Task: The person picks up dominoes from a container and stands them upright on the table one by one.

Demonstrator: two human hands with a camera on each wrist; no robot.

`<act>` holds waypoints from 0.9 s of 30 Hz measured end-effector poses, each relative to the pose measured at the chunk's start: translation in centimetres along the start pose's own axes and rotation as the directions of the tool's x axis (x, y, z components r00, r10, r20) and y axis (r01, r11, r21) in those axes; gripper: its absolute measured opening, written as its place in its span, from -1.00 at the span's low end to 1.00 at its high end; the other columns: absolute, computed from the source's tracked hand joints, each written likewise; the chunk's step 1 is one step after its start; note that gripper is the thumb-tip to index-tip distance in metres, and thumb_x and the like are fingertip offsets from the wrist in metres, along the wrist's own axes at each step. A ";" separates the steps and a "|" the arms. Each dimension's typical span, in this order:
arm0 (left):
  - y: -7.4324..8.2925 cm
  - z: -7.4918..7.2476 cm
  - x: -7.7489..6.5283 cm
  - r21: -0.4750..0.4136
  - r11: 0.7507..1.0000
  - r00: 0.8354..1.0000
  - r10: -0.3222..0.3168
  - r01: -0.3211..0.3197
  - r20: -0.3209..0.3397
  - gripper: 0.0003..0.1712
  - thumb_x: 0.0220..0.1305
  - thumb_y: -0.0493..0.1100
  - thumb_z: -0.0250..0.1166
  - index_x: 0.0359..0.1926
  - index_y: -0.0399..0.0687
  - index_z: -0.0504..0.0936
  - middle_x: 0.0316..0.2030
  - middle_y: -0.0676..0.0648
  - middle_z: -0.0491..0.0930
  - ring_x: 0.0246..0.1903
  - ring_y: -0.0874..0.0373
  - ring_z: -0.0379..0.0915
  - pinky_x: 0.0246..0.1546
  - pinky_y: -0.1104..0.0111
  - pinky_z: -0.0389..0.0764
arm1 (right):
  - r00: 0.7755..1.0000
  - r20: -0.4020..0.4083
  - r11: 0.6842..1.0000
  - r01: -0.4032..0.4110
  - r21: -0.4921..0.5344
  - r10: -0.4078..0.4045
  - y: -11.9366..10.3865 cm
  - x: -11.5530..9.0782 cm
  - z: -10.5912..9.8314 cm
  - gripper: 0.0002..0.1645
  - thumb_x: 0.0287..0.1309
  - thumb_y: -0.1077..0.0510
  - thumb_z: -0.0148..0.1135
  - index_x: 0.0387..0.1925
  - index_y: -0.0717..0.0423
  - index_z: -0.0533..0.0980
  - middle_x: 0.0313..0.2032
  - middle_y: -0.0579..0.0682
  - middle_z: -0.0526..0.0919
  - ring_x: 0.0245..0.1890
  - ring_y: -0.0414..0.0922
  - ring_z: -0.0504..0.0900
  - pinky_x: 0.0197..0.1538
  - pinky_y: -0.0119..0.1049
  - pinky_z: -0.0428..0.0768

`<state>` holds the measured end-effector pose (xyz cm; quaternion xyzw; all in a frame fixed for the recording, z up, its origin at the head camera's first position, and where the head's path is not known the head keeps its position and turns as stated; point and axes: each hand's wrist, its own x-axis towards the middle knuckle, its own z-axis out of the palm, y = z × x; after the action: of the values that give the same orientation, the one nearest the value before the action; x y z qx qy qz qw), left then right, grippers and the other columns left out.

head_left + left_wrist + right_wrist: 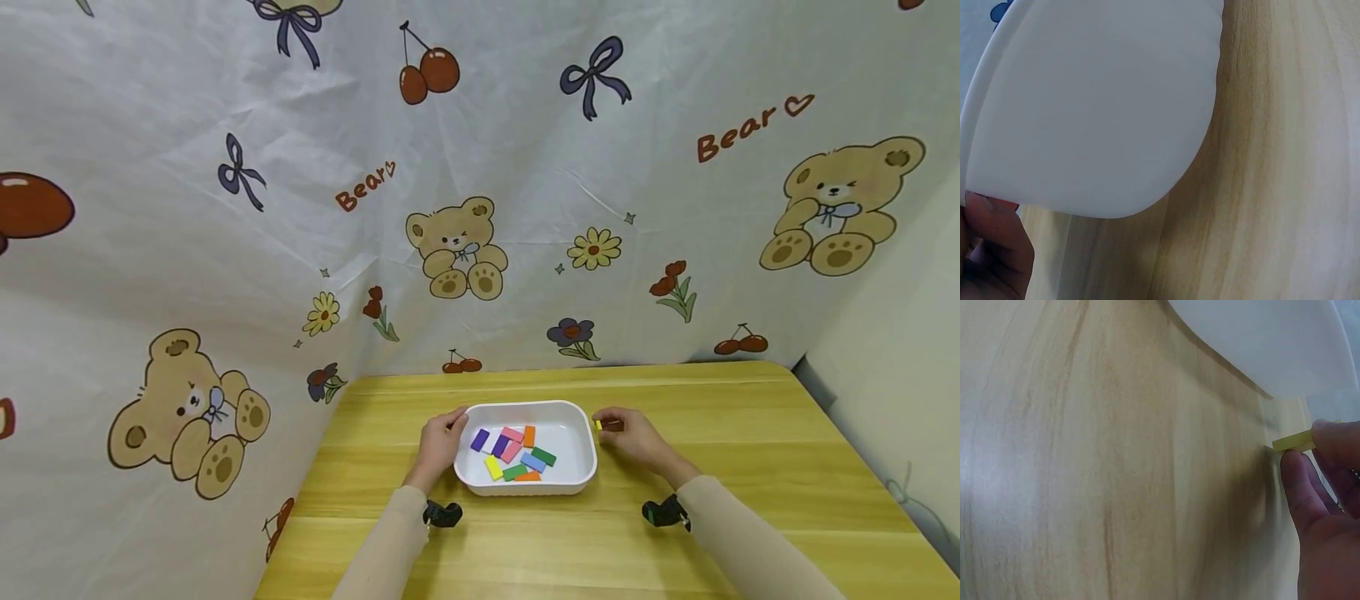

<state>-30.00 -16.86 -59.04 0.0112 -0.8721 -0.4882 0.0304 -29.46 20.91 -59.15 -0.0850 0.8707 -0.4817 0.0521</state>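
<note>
A white plastic tray [525,492] stands on the table with several small coloured rectangular blocks [512,452] lying inside. My left hand [441,442] grips its left rim. In the left wrist view the thumb lies against the tray's wall [1097,112], and a small reddish sliver shows beside it, too little to identify. Just off the tray's right side, my right hand [636,437] pinches a yellow block [1294,441] between thumb and fingers. That block is held over the table, apart from the tray, partly covered by the fingertips.
The wood-grain table [750,467] extends to both sides of the tray. Behind it hangs a pale cloth [525,333] printed with bears, bows and flowers. A cable [903,492] runs beyond the right table edge. Dark wrist cameras [442,514] sit on both wrists.
</note>
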 end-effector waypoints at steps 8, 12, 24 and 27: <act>-0.1 0.0 0.4 -0.013 1.000 1.000 0.007 -0.007 0.001 -0.56 0.58 0.02 0.15 0.33 0.01 0.61 0.32 -0.05 0.58 0.38 -0.07 0.45 0.38 0.04 0.51 | 0.999 -0.029 0.999 -0.025 -0.043 0.024 0.2 0.2 0.1 -0.68 0.29 0.38 0.28 0.07 0.28 0.60 0.02 0.24 0.68 0.06 0.17 0.68 0.17 0.07 0.69; 0.1 -0.1 0.4 -0.022 1.000 1.000 -0.009 0.009 0.008 -0.56 0.58 0.02 0.15 0.33 0.02 0.61 0.33 -0.04 0.58 0.39 -0.07 0.43 0.39 0.04 0.50 | 0.999 -0.029 0.999 -0.030 -0.037 0.029 0.3 0.2 0.0 -0.66 0.28 0.38 0.28 0.09 0.28 0.59 0.03 0.25 0.68 0.07 0.17 0.67 0.19 0.08 0.68; 0.3 -0.2 0.1 -0.035 0.999 1.000 -0.021 0.021 0.011 -0.57 0.58 0.01 0.15 0.34 0.04 0.60 0.34 -0.04 0.57 0.39 -0.06 0.43 0.38 0.05 0.51 | 0.998 -0.004 0.997 -0.070 -0.031 0.070 0.3 -0.1 0.0 -0.60 0.25 0.37 0.31 0.13 0.32 0.58 0.02 0.24 0.68 0.02 0.10 0.66 0.11 -0.02 0.72; 0.2 -0.2 0.0 -0.033 0.999 1.000 -0.023 0.023 0.009 -0.57 0.58 0.01 0.15 0.33 0.04 0.61 0.33 -0.04 0.58 0.37 -0.05 0.45 0.37 0.05 0.52 | 0.997 0.005 0.997 -0.071 -0.034 0.072 0.4 0.0 0.0 -0.59 0.25 0.37 0.32 0.14 0.32 0.57 0.03 0.25 0.67 0.04 0.11 0.66 0.12 -0.01 0.72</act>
<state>-30.00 -16.88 -58.77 0.0184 -0.8639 -0.5029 0.0212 -29.47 21.06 -59.48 -0.0562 0.8811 -0.4644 0.0704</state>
